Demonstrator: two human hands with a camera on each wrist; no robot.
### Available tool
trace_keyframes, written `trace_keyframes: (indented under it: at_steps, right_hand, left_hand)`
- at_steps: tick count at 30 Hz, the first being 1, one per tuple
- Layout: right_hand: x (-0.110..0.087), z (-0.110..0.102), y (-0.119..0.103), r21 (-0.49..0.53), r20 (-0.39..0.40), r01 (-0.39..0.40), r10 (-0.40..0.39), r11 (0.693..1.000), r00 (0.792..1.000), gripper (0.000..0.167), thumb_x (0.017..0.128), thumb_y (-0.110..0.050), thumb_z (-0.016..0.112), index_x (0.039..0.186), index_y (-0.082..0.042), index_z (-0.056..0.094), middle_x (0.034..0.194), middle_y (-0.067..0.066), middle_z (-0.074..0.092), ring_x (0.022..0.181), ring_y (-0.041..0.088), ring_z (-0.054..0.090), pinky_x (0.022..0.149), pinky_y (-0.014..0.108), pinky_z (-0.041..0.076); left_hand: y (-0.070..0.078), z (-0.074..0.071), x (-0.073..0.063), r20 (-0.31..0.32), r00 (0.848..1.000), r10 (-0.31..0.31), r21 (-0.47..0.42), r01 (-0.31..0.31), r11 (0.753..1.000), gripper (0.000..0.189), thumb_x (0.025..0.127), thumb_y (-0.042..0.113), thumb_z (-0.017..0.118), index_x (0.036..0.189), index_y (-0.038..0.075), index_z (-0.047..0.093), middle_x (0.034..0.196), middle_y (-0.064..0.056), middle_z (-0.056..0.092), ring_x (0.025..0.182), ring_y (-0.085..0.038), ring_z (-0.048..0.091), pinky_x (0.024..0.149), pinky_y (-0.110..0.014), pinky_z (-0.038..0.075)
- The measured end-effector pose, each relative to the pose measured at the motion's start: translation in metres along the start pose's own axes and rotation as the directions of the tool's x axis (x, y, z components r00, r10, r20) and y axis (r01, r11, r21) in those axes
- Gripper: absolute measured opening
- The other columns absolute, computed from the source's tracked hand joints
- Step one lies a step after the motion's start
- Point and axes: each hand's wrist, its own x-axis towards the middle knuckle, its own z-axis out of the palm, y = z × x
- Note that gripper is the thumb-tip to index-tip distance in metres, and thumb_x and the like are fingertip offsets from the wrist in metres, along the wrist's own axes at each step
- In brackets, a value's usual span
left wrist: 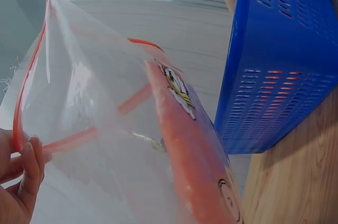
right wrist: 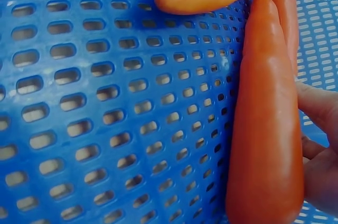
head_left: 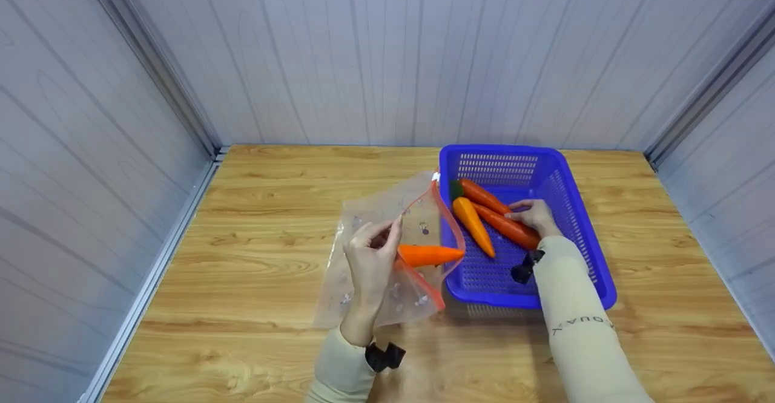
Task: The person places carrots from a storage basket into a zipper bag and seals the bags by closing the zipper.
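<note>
Your left hand (head_left: 368, 261) pinches a clear, printed bag (head_left: 396, 299) by its red-orange rim; a smooth orange carrot (head_left: 430, 255) lies in the mouth. Your right hand (head_left: 536, 216) extends down into the blue basket (head_left: 496, 299), beside glossy red-orange carrots (head_left: 505, 225); whether its fingers grip is unclear.

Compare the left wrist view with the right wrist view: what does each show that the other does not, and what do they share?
Only the left wrist view: the clear bag, the carrot inside it, the left grip pinching its red edge, and the basket's outside.

Only the right wrist view: the basket's inside, the right grip, and carrots lying uncovered.

Both: the blue basket and carrots in it, though the left wrist view gives only red-orange glimpses through slots.
</note>
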Motion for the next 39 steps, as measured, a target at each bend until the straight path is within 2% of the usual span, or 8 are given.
trace_keyframes:
  at_steps: [6,8,11,13,20,28,32,39]
  right_hand:
    - [-0.001,-0.002,-0.003,-0.008,0.017,-0.040,0.040,0.999,0.999,0.041,0.080,-0.017,0.066,0.113,0.006,0.056,0.118,0.023,0.050,0.106,0.031,0.045,0.089,0.033,0.037]
    - [0.000,-0.004,-0.004,0.015,0.018,-0.052,0.052,0.999,0.998,0.041,0.080,-0.017,0.066,0.113,0.006,0.057,0.104,0.018,0.059,0.089,0.023,0.053,0.076,0.027,0.042]
    - [-0.001,-0.007,-0.005,0.061,0.007,-0.043,0.043,0.997,0.999,0.040,0.080,-0.017,0.066,0.111,0.007,0.058,0.087,0.007,0.063,0.067,0.009,0.051,0.059,0.018,0.041]
    - [-0.002,-0.009,-0.006,0.094,-0.008,-0.036,0.037,0.995,0.999,0.039,0.080,-0.016,0.066,0.109,0.008,0.059,0.081,0.003,0.063,0.058,0.003,0.051,0.055,0.017,0.043]
    - [-0.003,-0.018,-0.014,0.099,-0.077,-0.012,0.019,0.995,0.997,0.037,0.081,-0.018,0.065,0.106,0.009,0.060,0.103,0.023,0.059,0.064,0.005,0.058,0.068,0.025,0.049]
    - [-0.006,-0.032,-0.022,0.050,-0.061,0.060,-0.057,0.997,0.997,0.037,0.083,-0.017,0.063,0.105,0.012,0.059,0.104,0.028,0.057,0.058,0.000,0.054,0.069,0.028,0.050]
    - [-0.010,-0.040,-0.028,0.032,-0.040,0.073,-0.072,0.997,0.997,0.038,0.083,-0.019,0.062,0.106,0.011,0.059,0.103,0.026,0.058,0.060,0.001,0.055,0.074,0.035,0.049]
    - [-0.021,-0.060,-0.044,0.093,-0.028,0.135,-0.133,0.986,0.991,0.040,0.082,-0.017,0.064,0.107,0.013,0.057,0.079,0.003,0.064,0.058,-0.003,0.054,0.061,0.017,0.048]
  left_hand:
    - [-0.001,0.000,0.000,0.004,1.000,0.000,-0.003,0.000,1.000,0.013,0.080,0.013,0.065,0.073,0.004,0.071,0.058,0.001,0.055,0.045,-0.008,0.046,0.039,-0.020,0.040]
    - [-0.001,0.000,0.000,0.001,1.000,0.004,-0.005,-0.004,1.000,0.014,0.081,0.014,0.065,0.073,0.003,0.071,0.058,0.001,0.055,0.045,-0.008,0.046,0.039,-0.020,0.040]
    - [0.000,0.000,0.000,-0.005,1.000,0.002,-0.006,-0.002,1.000,0.015,0.081,0.013,0.065,0.073,0.002,0.070,0.059,0.000,0.056,0.045,-0.009,0.047,0.039,-0.019,0.040]
    - [0.000,0.000,0.000,-0.004,1.000,-0.005,0.001,0.005,1.000,0.013,0.080,0.011,0.066,0.073,0.001,0.070,0.059,-0.001,0.056,0.045,-0.008,0.047,0.040,-0.019,0.040]
    - [0.001,0.003,0.001,-0.011,1.000,-0.010,0.024,0.010,1.000,0.006,0.076,-0.001,0.067,0.071,-0.003,0.069,0.058,-0.007,0.057,0.046,-0.014,0.048,0.041,-0.023,0.042]
    - [-0.002,0.003,-0.001,-0.012,1.000,-0.010,0.008,0.010,1.000,0.013,0.080,0.012,0.065,0.073,0.003,0.071,0.060,-0.001,0.057,0.047,-0.010,0.048,0.042,-0.020,0.041]
    - [-0.003,0.003,0.000,-0.019,1.000,0.014,0.002,-0.014,1.000,0.013,0.081,0.013,0.065,0.073,0.004,0.071,0.059,-0.001,0.057,0.047,-0.010,0.048,0.042,-0.020,0.041]
    - [-0.002,0.003,0.001,-0.016,1.000,-0.008,0.002,0.008,1.000,0.015,0.081,0.016,0.065,0.075,0.004,0.071,0.059,0.000,0.056,0.046,-0.009,0.047,0.040,-0.020,0.041]
